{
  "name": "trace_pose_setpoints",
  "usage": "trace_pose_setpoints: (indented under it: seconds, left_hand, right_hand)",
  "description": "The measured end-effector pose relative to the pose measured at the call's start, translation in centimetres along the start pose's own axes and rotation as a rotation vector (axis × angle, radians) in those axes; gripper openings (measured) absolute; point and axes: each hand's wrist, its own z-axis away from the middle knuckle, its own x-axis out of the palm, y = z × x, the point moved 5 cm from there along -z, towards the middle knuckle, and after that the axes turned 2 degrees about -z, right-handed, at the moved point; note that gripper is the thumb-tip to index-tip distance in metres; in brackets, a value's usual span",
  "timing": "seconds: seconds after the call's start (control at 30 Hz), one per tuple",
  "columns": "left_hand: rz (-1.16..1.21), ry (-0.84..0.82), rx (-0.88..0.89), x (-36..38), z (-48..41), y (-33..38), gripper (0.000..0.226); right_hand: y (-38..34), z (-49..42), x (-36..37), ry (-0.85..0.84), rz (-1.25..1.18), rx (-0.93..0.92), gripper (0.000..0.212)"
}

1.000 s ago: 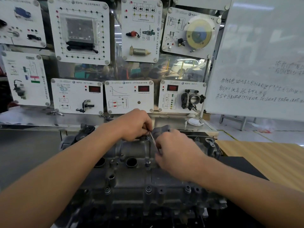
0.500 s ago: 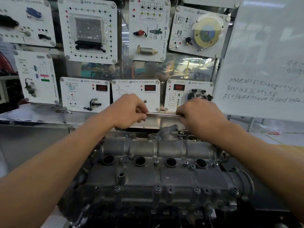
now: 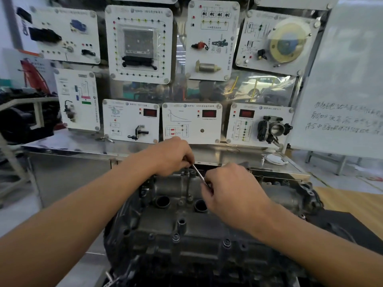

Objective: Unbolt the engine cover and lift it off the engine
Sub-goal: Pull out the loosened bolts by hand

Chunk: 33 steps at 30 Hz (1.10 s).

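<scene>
The grey cast engine cover lies on the engine in front of me, with round plug holes and several bolts along its edges. A thin metal wrench slants between my hands above the cover's far edge. My left hand grips the wrench's upper end over a bolt at the back of the cover. My right hand holds its lower end, over the cover's middle. The wrench's tip is hidden by my left fingers.
Behind the engine a steel shelf carries white training panels with sensors and displays. A whiteboard stands at the right. Black engine parts lie at the left, a wooden tabletop at the right.
Both hands came down from in front of the panels, where they held the wrench level, to the cover's back edge. The wrench now slants down toward my right hand.
</scene>
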Motion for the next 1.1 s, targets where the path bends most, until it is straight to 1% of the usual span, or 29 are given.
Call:
trace_pose_setpoints:
  seconds: [0.03, 0.17, 0.3, 0.37, 0.43, 0.5, 0.6, 0.67, 0.77, 0.83, 0.93, 1.0, 1.1]
  left_hand:
    - [0.002, -0.001, 0.004, 0.0, 0.0, 0.0, 0.019]
    - [0.011, 0.008, 0.009, 0.0, 0.3, 0.1, 0.019]
    - [0.005, 0.017, 0.024, 0.1, 0.3, 0.1, 0.018]
    - [0.019, 0.009, 0.028, 0.2, 0.3, 0.0, 0.015]
    - [0.043, 0.012, 0.023, 0.3, 0.4, -0.3, 0.011]
    - [0.07, 0.01, 0.008, 0.4, 0.7, -0.6, 0.01]
    - [0.118, 0.001, -0.019, 0.6, 0.9, -0.8, 0.014]
    - [0.163, 0.031, -0.05, -0.1, 0.9, -1.2, 0.016]
    - [0.265, 0.15, -0.111, -2.4, 1.2, -2.7, 0.017]
    - [0.244, 0.186, -0.126, -3.9, 1.6, -3.7, 0.016]
    - [0.114, 0.106, -0.121, -4.5, 2.1, -4.8, 0.015]
    - [0.039, 0.017, -0.106, -4.3, 2.3, -5.1, 0.016]
    - [-0.063, -0.103, -0.066, -4.0, 2.2, -5.1, 0.015]
  right_hand:
    - [-0.2, 0.2, 0.2, -0.009, -0.006, -0.001, 0.035]
    - [-1.4, 0.7, 1.1, -0.065, 0.03, -0.031, 0.019]
    - [-0.6, 0.6, 1.0, -0.114, 0.083, -0.03, 0.018]
    - [1.0, 0.2, 0.8, -0.146, 0.121, 0.007, 0.016]
    - [3.4, -0.7, 0.2, -0.129, 0.214, 0.071, 0.009]
    - [5.2, -2.1, -0.5, -0.063, 0.316, 0.1, 0.01]
    - [5.9, -4.0, -0.6, -0.024, 0.411, 0.053, 0.012]
    - [6.0, -5.2, -1.0, 0.0, 0.42, 0.024, 0.009]
    - [6.1, -6.4, -2.8, 0.069, 0.315, 0.024, 0.013]
    - [5.4, -6.6, -3.7, 0.08, 0.138, 0.027, 0.016]
    - [2.7, -6.2, -3.1, 0.031, -0.162, -0.016, 0.014]
    - [0.8, -6.0, -1.8, -0.022, -0.226, -0.041, 0.015]
    - [-0.9, -5.6, 0.2, -0.062, -0.23, -0.045, 0.016]
